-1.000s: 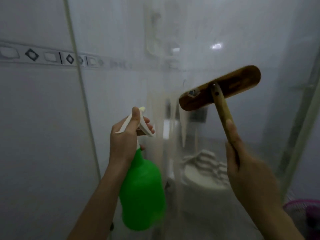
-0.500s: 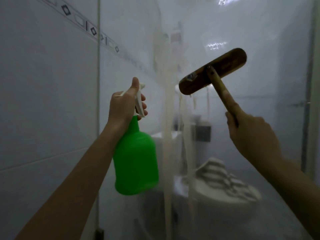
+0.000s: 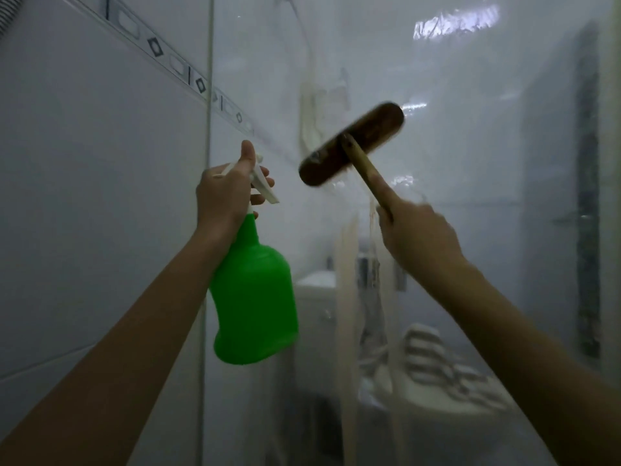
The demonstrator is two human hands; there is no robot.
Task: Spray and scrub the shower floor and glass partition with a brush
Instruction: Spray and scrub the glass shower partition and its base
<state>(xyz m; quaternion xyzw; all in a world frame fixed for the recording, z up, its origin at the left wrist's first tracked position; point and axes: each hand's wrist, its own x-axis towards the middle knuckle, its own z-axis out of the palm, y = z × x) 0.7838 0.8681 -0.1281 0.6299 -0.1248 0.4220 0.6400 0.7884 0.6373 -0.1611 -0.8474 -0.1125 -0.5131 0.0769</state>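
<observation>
My left hand [image 3: 223, 196] grips the white trigger head of a green spray bottle [image 3: 255, 297], held upright in front of the glass partition [image 3: 453, 163]. The thumb lies on top of the head and fingers curl round the trigger. My right hand [image 3: 416, 237] holds the wooden handle of a brown scrub brush [image 3: 353, 148], index finger stretched along the handle. The brush head is tilted, its left end lower, and lies against the glass at about head height. Pale foamy streaks run down the glass below the brush.
A white tiled wall [image 3: 84, 196] with a patterned border strip stands on the left, meeting the glass at a vertical seam [image 3: 206, 230]. Behind the glass I see a white toilet [image 3: 437, 398] with a striped cloth on it. A dark vertical strip [image 3: 588, 196] shows far right.
The brush head has shifted along the glass and is blurred with motion. My view has tilted up. The left hand keeps the bottle in much the same place.
</observation>
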